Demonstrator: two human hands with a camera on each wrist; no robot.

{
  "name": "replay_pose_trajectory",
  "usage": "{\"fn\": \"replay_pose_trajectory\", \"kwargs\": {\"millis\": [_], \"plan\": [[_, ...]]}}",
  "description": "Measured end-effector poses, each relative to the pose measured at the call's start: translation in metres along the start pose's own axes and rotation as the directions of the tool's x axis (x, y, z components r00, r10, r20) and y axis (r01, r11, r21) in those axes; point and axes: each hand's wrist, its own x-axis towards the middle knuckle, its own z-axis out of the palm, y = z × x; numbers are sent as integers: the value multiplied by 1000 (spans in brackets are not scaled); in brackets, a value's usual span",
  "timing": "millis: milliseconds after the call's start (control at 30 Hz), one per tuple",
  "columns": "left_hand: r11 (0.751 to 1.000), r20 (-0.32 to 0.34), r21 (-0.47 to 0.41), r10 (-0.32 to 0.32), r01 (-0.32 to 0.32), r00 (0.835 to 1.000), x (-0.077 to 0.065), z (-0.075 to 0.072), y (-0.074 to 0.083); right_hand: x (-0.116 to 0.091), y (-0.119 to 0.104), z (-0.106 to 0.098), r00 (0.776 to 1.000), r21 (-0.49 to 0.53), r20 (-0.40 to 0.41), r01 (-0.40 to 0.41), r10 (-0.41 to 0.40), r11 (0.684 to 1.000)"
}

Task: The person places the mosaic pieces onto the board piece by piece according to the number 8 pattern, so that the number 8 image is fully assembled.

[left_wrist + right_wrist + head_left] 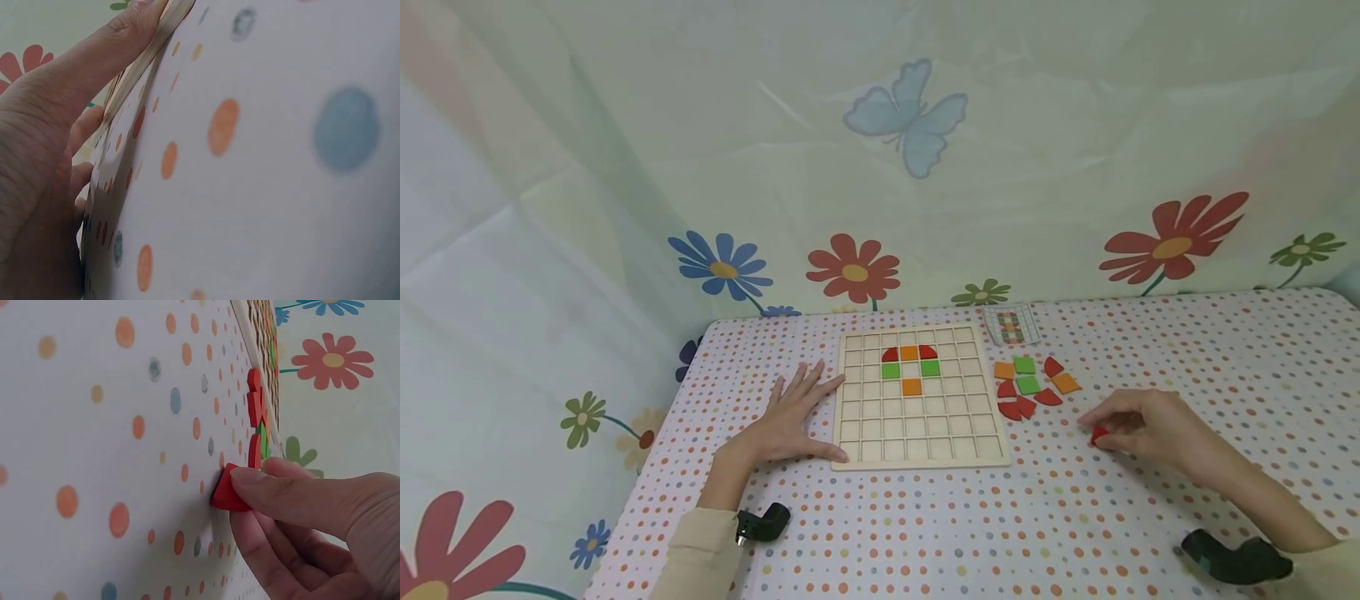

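Observation:
A wooden grid board [891, 429] lies on the table with several tiles set in its upper squares: red quarter-round ones [890, 355], orange squares [912, 387] and green squares [930, 367]. My left hand [787, 418] spreads its fingers at the board's left side, thumb on the lower left corner. In the right wrist view, my right hand [300, 519] pinches a red tile [229, 489] between thumb and fingers, close over the tablecloth. In the head view that hand is right of the loose tiles, and its fingers partly hide the red tile.
Loose red, orange and green tiles [1027, 385] lie just right of the board. Behind them is a small card [1011, 325] with a printed coloured pattern. The dotted tablecloth [865, 533] covers the table, and a flowered curtain [1037, 167] hangs behind it.

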Motion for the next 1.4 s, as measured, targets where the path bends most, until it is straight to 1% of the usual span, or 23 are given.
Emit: {"fn": "replay_pose_trajectory", "kwargs": {"millis": [133,233,300,400,500,567,800,900,1033,1133,1233,1300,1367,1400], "plan": [[1000,18,12,-18,18,1000,0,-4,5,-1,1,-2,999,-25,41,-16,17,1000],[1000,17,11,-15,15,1000,0,-4,5,1,-1,-4,996,-59,84,-9,14,998],[1000,16,10,-12,12,1000,0,-3,4,3,-5,-5,995,-73,97,14,-7,997],[1000,17,10,-13,13,1000,0,-3,4,10,-16,-5,995,-65,87,58,-53,996],[1000,18,13,-20,20,1000,0,-3,2,22,-31,0,992,-47,53,120,-118,992],[1000,15,16,-19,19,1000,0,-3,1,32,-43,4,987,-25,46,154,-153,988],[1000,26,15,-12,11,1000,0,-2,0,68,-80,19,974,110,100,193,-204,975],[1000,22,7,-3,3,1000,0,-3,0,84,-91,28,965,141,76,238,-251,961],[1000,13,3,2,-2,1000,0,-3,1,100,-99,43,958,177,23,277,-285,944],[1000,7,3,9,-9,1000,-1,-2,0,109,-100,55,964,216,7,258,-266,942],[1000,9,1,20,-20,1000,-1,-3,0,113,-101,64,979,241,19,194,-205,951],[1000,11,-3,26,-26,1000,-1,-3,1,115,-102,69,984,242,27,166,-178,956],[1000,16,1,25,-25,1000,-1,-3,0,116,-105,72,985,238,34,159,-171,958],[1000,17,3,24,-24,1000,-1,-4,0,117,-106,73,983,236,34,169,-182,957]]}}
